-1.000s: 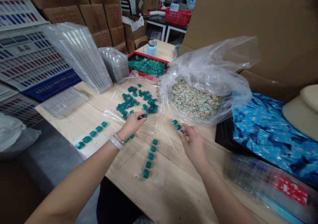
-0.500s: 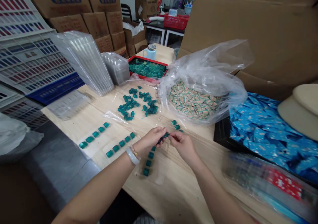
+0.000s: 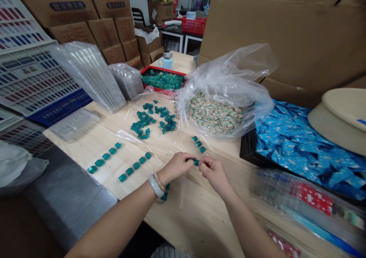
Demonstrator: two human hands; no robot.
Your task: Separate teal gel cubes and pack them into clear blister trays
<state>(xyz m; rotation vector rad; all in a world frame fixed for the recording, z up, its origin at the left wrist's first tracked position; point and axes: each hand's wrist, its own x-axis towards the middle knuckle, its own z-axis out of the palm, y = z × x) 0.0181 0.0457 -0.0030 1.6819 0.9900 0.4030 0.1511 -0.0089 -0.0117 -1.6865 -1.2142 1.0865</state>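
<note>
My left hand (image 3: 176, 166) and my right hand (image 3: 213, 172) meet over the wooden table (image 3: 197, 216), both pinching one small teal wrapped candy (image 3: 195, 162) between their fingertips. A white bangle sits on my left wrist. Rows of teal candies in clear strips lie to the left (image 3: 104, 159), (image 3: 135, 166), and another row is partly hidden under my left wrist. Three teal candies (image 3: 198, 144) lie just beyond my hands. A loose pile of teal candies (image 3: 151, 119) is spread on clear plastic further back.
A clear bag of pale wrapped sweets (image 3: 217, 115) stands behind my hands. A black tray of blue packets (image 3: 303, 147) is at the right. A red tray of teal candies (image 3: 162, 78), a mug (image 3: 166, 60), stacked clear trays (image 3: 91, 74) and cardboard boxes fill the back.
My left hand left the loose pile with a candy and came to meet my right hand, which drew back from the three candies. The view shifted slightly.
</note>
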